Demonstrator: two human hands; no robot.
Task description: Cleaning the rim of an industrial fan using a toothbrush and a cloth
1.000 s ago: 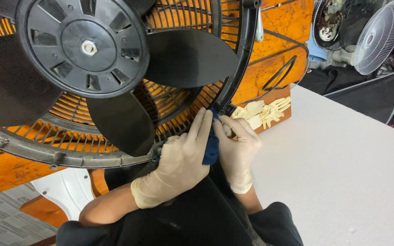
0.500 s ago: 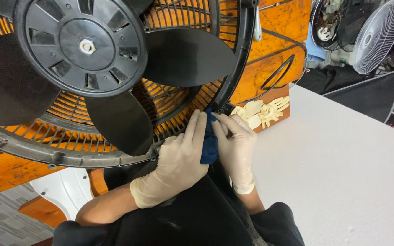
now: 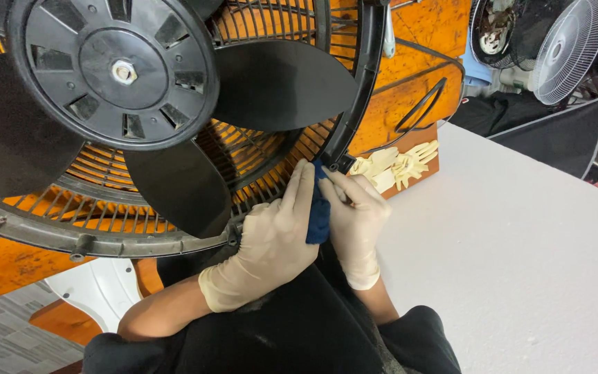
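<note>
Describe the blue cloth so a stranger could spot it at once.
Find the big black fan with its orange guard. At the guard's lower right rim, the left hand and right hand, both in cream gloves, meet. The blue cloth is pinched between them, the only dark blue thing there.

We see a fan repair workshop: opened black fan (image 3: 126, 104), worn orange bench (image 3: 417, 90), spare gloves (image 3: 396, 166), more fans (image 3: 562, 48) behind.

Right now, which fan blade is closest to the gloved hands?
The lower blade, pointing down toward the left hand; the right-side blade sits higher.
</note>
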